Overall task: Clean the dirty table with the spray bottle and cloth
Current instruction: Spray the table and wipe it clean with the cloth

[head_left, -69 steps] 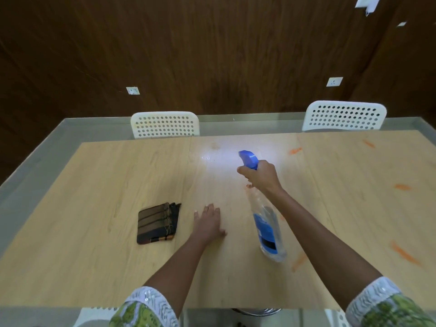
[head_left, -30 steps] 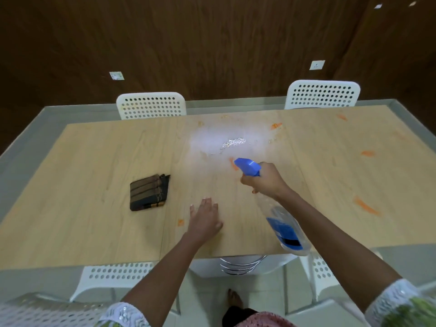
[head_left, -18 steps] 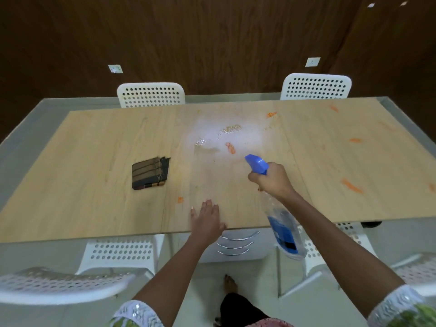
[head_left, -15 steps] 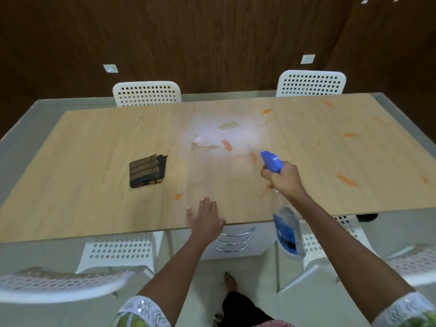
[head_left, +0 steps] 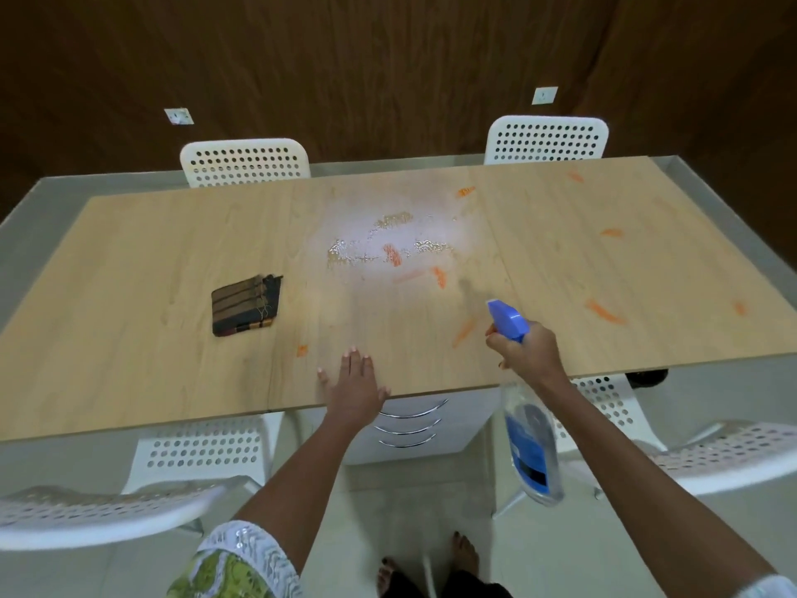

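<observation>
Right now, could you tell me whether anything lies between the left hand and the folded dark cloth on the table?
Nothing visible does: only bare wooden table and one small orange smear separate the left hand from the folded dark striped cloth.

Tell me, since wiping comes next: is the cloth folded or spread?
Folded: the cloth lies as a compact stacked rectangle, untouched.

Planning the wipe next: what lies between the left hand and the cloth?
Head view: only bare tabletop and one small orange smear between the left hand and the cloth.
</observation>
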